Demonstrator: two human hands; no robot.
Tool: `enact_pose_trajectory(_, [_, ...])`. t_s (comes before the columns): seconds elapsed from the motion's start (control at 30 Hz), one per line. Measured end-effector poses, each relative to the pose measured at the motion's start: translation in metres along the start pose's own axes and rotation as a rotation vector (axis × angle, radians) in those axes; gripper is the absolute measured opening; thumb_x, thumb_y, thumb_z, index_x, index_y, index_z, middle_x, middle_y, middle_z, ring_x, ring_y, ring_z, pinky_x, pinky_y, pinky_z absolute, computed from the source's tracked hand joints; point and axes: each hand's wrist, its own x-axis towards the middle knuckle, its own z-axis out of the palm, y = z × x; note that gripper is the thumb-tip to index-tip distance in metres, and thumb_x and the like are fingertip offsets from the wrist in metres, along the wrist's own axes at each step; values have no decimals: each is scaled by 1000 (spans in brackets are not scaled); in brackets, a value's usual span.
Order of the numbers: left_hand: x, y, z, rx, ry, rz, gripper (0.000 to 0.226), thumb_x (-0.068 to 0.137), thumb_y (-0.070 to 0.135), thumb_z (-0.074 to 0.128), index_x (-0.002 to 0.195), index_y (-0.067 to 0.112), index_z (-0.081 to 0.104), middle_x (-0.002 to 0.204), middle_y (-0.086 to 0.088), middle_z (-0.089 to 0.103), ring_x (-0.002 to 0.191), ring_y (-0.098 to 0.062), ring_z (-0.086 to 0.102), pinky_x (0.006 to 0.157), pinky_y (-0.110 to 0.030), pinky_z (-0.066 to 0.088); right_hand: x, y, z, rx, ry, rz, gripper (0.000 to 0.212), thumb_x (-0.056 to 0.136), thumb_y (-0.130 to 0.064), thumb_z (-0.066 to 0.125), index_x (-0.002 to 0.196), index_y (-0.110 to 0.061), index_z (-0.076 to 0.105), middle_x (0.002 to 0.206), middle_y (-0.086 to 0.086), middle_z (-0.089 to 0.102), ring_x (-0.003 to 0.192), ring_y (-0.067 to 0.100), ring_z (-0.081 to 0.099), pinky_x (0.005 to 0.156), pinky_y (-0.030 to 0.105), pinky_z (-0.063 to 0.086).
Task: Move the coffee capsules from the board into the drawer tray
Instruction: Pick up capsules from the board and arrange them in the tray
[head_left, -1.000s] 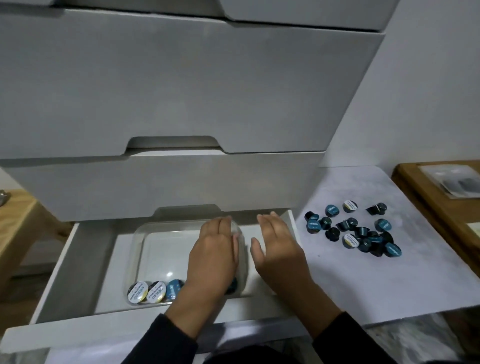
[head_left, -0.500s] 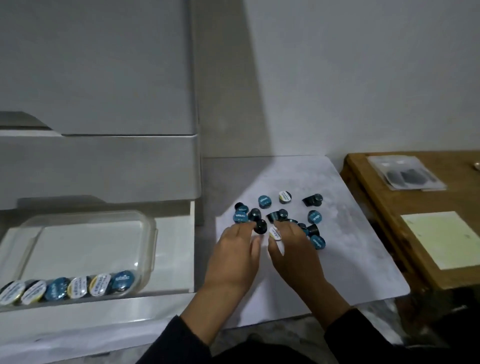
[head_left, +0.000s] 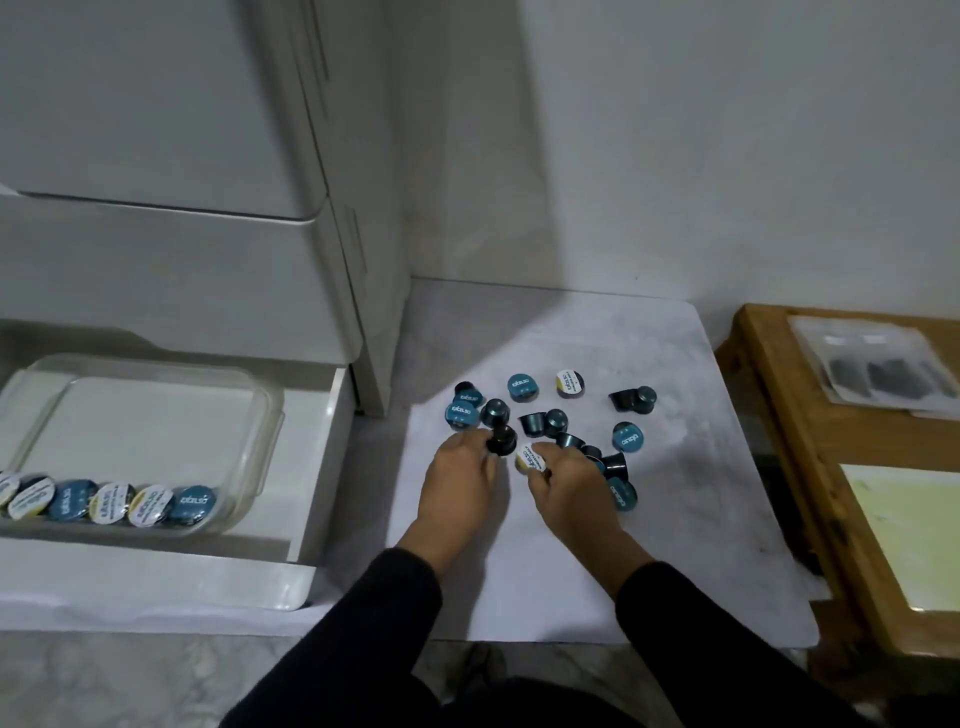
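Note:
Several coffee capsules (head_left: 522, 387) with teal or white-and-yellow lids lie scattered on a white marbled board (head_left: 675, 530). My left hand (head_left: 460, 483) reaches the near edge of the pile, its fingertips closed on a dark capsule (head_left: 500, 440). My right hand (head_left: 563, 483) pinches a white-lidded capsule (head_left: 529, 458) beside it. In the open bottom drawer (head_left: 311, 467) at the left stands a clear plastic tray (head_left: 260, 415), with a row of several capsules (head_left: 150, 505) standing along its near wall.
A white drawer cabinet (head_left: 182, 156) rises above the open drawer. A wooden table (head_left: 779, 415) stands right of the board, bearing a plastic bag (head_left: 878, 374) and a pale yellow sheet (head_left: 914, 530). A white wall lies behind.
Both hands left the drawer tray and moved right to the board. They have closed on a capsule each at the near edge of the pile. My view swung right.

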Motion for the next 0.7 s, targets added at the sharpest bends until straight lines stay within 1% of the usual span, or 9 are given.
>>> enact_pose_trajectory(0.07, [7,4,10,7,33,47,18,84,15,50,96,18,62,98,-4,63,91,-22,58,74,-25,46,5,2,0,7,-3,5,31,75,-19,55,96,-2,68,76,24,65,67,39,63,59,38,53])
enact_pose_trajectory(0.13, [14,3,20,38,46,64,22,84,15,50,100,21,63,106,1,63,98,-18,55,79,-23,44,8,4,1,18,-6,9,29,74,-18,56,95,-2,69,75,24,65,67,39,63,59,36,52])
enact_pose_trajectory(0.17, [18,3,23,49,41,58,23,83,15,49,99,23,62,105,4,62,98,-18,54,77,-22,43,10,4,0,14,-1,8,28,73,-17,56,95,-3,69,75,24,65,67,40,62,59,35,51])
enact_pose_trajectory(0.3, [24,0,27,26,17,47,17,76,10,49,81,24,57,87,6,59,85,-19,54,64,-22,38,15,5,2,8,-49,22,29,81,-13,58,109,-6,65,92,26,62,85,40,61,72,39,48])
enact_pose_trajectory(0.33, [24,-1,27,1,25,43,17,76,8,51,81,22,59,88,5,59,84,-18,54,65,-23,40,16,5,4,18,-60,33,30,82,-14,58,111,-8,64,95,25,62,88,39,60,74,39,48])
enact_pose_trajectory(0.4, [23,-4,25,-51,41,39,20,80,5,54,92,18,64,95,1,60,85,-17,55,72,-23,43,16,6,6,58,-55,52,30,83,-13,58,112,-11,64,97,23,63,90,38,60,76,40,47])
enact_pose_trajectory(0.53, [20,-14,24,-129,89,-2,24,84,7,58,105,16,65,104,-5,64,94,-17,59,78,-9,33,15,7,8,138,-30,56,27,80,-8,61,107,-10,67,91,22,65,87,36,61,76,36,47])
enact_pose_trajectory(0.6, [17,-18,23,-150,113,-63,22,87,14,58,108,18,64,105,-3,67,97,-16,59,77,-5,28,14,8,9,188,-15,68,26,78,-5,62,102,-10,69,85,20,66,82,35,61,75,35,48])
enact_pose_trajectory(0.7, [10,-18,18,-260,118,-194,20,90,21,55,108,19,64,101,4,69,98,-12,60,76,-7,29,13,10,9,265,1,91,26,76,-3,64,100,-10,70,83,19,66,78,33,63,76,40,52])
